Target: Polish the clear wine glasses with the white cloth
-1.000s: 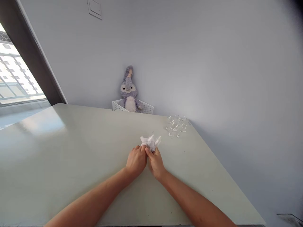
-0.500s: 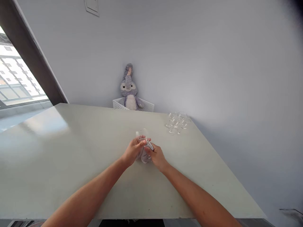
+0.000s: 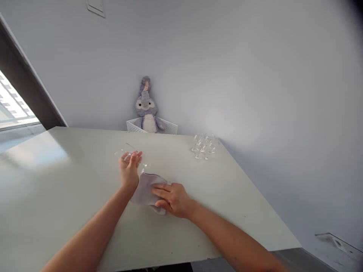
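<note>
A clear stemmed glass [image 3: 145, 165] is tilted in my left hand [image 3: 130, 166], with fingers and thumb closed around its bowl. Its rim points up and to the left, and its foot shows to the lower right of the hand; motion blurs its outline. On the table, a grey cloth [image 3: 144, 189] lies loosely folded below the glass. My right hand [image 3: 174, 198] rests on the cloth's right part, fingers stretched out flat on top of it.
Several clear stemmed glasses [image 3: 203, 146] stand grouped at the table's back right, near the wall. A plush rabbit [image 3: 147, 109] sits in a white perforated basket [image 3: 171, 128] behind the table's far edge. The pale table [image 3: 85, 181] reaches a window at left.
My left hand has moved left and away from my right hand with the glass. The cloth, bunched between both hands before, now lies spread under my right hand, whose fingers have straightened.
</note>
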Motion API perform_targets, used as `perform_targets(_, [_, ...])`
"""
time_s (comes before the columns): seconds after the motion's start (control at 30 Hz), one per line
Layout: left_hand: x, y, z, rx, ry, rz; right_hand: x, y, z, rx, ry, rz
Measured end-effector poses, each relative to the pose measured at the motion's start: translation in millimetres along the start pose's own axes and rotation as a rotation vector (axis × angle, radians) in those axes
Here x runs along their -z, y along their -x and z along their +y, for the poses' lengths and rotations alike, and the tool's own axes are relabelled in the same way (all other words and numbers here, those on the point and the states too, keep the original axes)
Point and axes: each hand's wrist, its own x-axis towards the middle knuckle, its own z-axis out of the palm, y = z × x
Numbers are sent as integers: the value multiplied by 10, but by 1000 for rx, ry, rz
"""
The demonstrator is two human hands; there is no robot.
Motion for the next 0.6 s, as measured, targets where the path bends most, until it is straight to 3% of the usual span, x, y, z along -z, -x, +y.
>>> perform_targets(0.1, [-22,114,40,-306,-275,-69,71,-4,66,-198,-135,176])
perform_targets(0.17, [-67,301,1,-429,-406,-251,95,-16,116,-317,-130,275])
perform_targets(0.27, [-146,623,-112,-520,-534,-607,68,-34,161,-400,-64,261])
perform_targets(0.33, [-181,766,-174,-612,-641,-752,29,-45,193,-384,-49,199])
perform_targets(0.4, [-188,806,-200,-709,-744,-783,23,-61,274,-406,-60,201])
perform_targets(0.47, [-168,758,-190,-746,-867,-722,91,-71,436,-527,-67,299])
perform_targets(0.6, [-103,559,-120,-619,-1113,-542,432,0,931,-884,57,524])
